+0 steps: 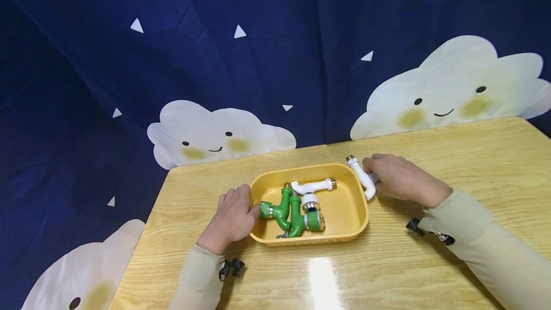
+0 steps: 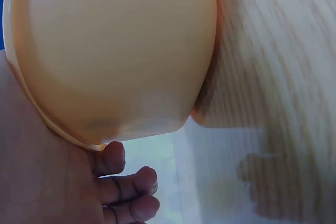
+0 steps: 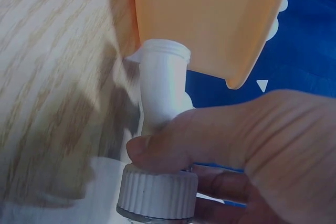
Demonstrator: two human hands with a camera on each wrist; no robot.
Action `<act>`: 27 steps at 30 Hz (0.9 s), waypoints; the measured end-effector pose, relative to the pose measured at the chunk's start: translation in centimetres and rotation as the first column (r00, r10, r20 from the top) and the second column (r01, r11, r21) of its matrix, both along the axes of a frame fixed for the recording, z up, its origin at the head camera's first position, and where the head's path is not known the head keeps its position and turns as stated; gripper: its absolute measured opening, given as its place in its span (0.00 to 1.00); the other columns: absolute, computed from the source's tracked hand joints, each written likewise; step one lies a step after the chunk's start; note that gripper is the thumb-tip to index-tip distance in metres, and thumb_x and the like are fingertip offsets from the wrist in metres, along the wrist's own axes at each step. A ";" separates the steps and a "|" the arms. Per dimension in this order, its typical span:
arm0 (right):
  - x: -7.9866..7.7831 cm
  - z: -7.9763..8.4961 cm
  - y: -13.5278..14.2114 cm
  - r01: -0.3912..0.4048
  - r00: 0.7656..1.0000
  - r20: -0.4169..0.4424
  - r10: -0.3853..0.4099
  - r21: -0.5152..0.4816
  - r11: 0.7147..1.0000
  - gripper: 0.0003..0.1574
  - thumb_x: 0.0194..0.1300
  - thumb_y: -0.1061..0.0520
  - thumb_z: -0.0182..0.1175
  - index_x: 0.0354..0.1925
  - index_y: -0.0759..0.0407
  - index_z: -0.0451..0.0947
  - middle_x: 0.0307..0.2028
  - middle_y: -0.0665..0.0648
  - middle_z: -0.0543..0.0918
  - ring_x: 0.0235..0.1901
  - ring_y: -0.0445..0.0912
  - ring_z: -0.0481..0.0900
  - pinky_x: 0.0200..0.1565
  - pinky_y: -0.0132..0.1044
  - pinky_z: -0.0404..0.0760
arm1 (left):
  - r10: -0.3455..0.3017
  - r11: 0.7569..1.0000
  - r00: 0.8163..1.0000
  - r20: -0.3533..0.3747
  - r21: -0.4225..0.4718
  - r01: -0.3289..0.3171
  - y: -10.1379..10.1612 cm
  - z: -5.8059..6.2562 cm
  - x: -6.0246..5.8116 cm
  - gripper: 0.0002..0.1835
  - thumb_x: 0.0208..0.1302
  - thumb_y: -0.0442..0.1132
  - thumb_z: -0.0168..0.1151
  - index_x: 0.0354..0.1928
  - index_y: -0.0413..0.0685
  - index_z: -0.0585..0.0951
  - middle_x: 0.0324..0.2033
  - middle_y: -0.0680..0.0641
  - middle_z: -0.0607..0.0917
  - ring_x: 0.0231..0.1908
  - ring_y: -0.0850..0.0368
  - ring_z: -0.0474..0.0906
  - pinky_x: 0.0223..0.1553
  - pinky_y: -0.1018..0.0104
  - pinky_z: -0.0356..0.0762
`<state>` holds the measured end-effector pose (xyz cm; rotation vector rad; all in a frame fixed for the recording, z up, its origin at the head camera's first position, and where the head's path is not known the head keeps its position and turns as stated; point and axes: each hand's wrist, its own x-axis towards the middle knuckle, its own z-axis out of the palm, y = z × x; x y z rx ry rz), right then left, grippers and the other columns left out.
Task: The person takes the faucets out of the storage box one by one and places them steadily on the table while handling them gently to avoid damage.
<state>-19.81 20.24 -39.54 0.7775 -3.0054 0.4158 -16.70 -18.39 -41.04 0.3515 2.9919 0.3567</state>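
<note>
A yellow plastic tub (image 1: 340,214) sits on the table. My left hand (image 1: 230,216) grips its left end, thumb over the rim and the other fingers outside, bent under the rim in the left wrist view. Beyond the tub's right end my right hand (image 1: 398,178) holds a white plastic tap (image 1: 361,176) with a brass threaded end. Up close in the right wrist view, the thumb lies on the tap's body (image 3: 163,85) just above its ribbed white knob (image 3: 156,192). Two green taps (image 1: 282,207) and another white tap (image 1: 316,186) lie together inside the tub.
The wooden table (image 1: 193,185) runs out on both sides of the tub. Close behind its far edge hangs a dark blue curtain (image 1: 275,71) with smiling clouds and small white triangles. Black wrist mounts (image 1: 232,268) sit on both sleeves.
</note>
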 end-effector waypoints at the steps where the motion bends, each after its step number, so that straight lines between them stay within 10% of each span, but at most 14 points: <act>1: 0.0 0.0 0.0 0.000 1.000 0.000 0.000 0.000 1.000 0.12 0.56 0.68 0.67 0.35 0.54 0.78 0.30 0.52 0.78 0.29 0.44 0.71 0.31 0.38 0.72 | -0.001 1.000 1.000 -0.002 0.002 0.001 0.0 0.0 0.0 0.11 0.71 0.46 0.52 0.39 0.47 0.66 0.31 0.47 0.68 0.35 0.50 0.61 0.44 0.57 0.56; 27: 0.0 -0.4 0.1 -0.013 1.000 0.025 0.013 0.016 1.000 0.13 0.55 0.67 0.68 0.35 0.53 0.77 0.31 0.52 0.78 0.29 0.44 0.71 0.31 0.38 0.72 | -0.014 0.999 1.000 -0.012 -0.034 0.014 0.0 0.1 0.0 0.11 0.70 0.47 0.51 0.38 0.48 0.66 0.34 0.46 0.67 0.37 0.50 0.61 0.44 0.57 0.57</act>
